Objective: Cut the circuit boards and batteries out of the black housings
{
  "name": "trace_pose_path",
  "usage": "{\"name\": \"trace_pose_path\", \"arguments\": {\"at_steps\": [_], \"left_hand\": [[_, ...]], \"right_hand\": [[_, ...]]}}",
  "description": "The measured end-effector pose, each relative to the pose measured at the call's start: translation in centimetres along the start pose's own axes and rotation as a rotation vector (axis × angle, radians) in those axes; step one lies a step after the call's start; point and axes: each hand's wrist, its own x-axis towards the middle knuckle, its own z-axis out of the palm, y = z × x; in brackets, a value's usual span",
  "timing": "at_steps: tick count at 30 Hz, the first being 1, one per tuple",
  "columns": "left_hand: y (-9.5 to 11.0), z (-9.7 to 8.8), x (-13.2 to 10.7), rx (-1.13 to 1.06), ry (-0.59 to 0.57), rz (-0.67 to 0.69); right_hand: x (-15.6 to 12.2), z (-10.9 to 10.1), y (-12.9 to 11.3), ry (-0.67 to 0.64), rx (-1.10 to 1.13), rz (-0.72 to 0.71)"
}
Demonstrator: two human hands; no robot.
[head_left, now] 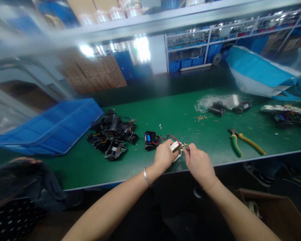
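Observation:
My left hand (165, 156) is closed around a white plastic housing (175, 146) close to the table's front edge. Fingers of my right hand (198, 163) are pinched at the housing's right side, by some small wires; what they grip is too small to make out. Red and black wires (174, 137) run left from the housing to a black module with a blue part (149, 139), which lies on the green table just beyond my left hand. Off to the right, pliers with green and yellow handles (237, 135) lie with their handles spread.
A heap of black plastic parts (114, 129) lies left, beside a blue bin (62, 125). Loose screws (201, 117), black parts (217, 108) and a blue-white bag (261, 73) lie at the back right. More wired parts (288, 115) sit far right. Another person's sleeve (22, 180) is at left.

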Motion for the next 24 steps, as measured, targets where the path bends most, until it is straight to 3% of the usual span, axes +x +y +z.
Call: {"name": "trace_pose_path", "arguments": {"at_steps": [4,9,11,14,16,19,22,24], "left_hand": [[0.3,-0.1,-0.1,-0.038,-0.019,0.023],[0.1,0.3,-0.3,-0.095,-0.013,0.04],[-0.4,0.2,-0.2,-0.144,-0.009,0.054],[-1.3,-0.2,0.0,-0.209,0.033,0.04],[-1.9,-0.6,0.1,-0.25,0.068,0.014],[-2.6,-0.5,0.2,-0.365,0.063,0.025],[-2.8,0.1,0.2,-0.466,0.029,0.065],[-2.7,0.3,0.1,-0.488,0.012,0.084]], "right_hand": [[0.4,1.2,1.3,0.015,0.363,0.037],[0.9,2.8,1.8,-0.019,0.808,0.188],[0.6,2.8,1.6,-0.129,1.056,0.29],[-0.6,2.0,1.8,-0.444,1.485,0.499],[-1.4,1.4,2.3,-0.569,1.634,0.567],[-1.4,1.1,3.4,-0.44,1.623,0.539],[0.6,1.9,3.9,-0.222,1.452,0.414],[2.3,2.8,3.7,-0.171,1.338,0.314]]}}
